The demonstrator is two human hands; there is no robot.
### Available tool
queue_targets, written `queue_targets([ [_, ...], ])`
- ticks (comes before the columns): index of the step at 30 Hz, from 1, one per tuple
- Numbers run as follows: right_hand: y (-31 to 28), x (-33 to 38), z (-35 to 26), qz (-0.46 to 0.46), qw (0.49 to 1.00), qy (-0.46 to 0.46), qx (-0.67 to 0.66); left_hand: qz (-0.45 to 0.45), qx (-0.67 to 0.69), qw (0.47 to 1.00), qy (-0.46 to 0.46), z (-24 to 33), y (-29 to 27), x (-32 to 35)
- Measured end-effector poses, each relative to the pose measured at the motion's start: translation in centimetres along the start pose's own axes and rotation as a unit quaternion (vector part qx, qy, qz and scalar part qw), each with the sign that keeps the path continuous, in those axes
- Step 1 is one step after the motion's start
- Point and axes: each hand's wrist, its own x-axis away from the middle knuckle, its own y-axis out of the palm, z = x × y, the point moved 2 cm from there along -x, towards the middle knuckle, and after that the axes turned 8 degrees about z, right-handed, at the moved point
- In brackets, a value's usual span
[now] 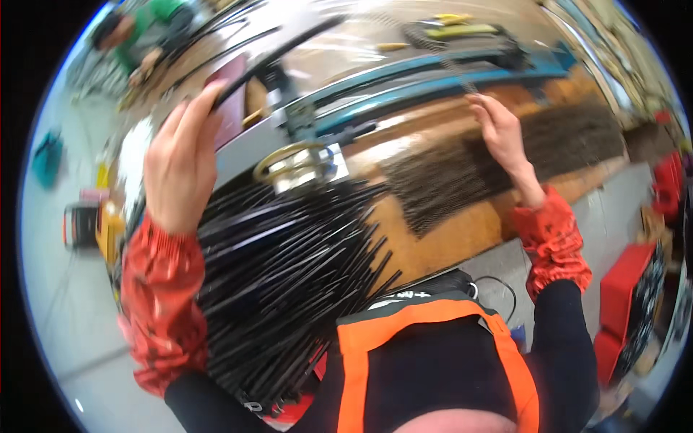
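My left hand [180, 162] is raised at the left, its fingers closed round a black tube [289, 49] that slants up to the right. On the right, the fingertips of my right hand [499, 133] pinch the end of a long thin coil spring [449, 61], which is blurred and runs up and away over the blue rail. Below my right hand a dense layer of dark springs [462, 173] lies on the wooden bench [404, 252]. A large heap of black tubes [281, 281] fills the space below and right of my left hand.
A bench device with a blue rail [433, 83] and a metal block with a yellow hose [289, 162] stands between my hands. Pliers [451, 18] and other tools lie at the back. A co-worker in green [155, 22] sits far left. Red bins [624, 303] stand at right.
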Motion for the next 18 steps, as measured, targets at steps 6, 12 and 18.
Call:
queue_targets([
  [6, 8.7, -6.0, -9.9, -0.173, 0.96, 0.1, -0.197, 0.079, -0.009, 0.997, -0.023, -2.8, -3.3, -0.2],
  [12, 18.9, -10.8, -19.4, -0.202, 0.928, -0.134, -0.282, 0.061, -0.074, 0.994, -0.057, -5.0, -7.1, 3.3],
  [18, 22.4, -11.0, -19.5, -0.179, 0.938, -0.272, -0.118, 0.039, -0.079, 0.986, -0.139, -8.0, -8.4, 10.3],
])
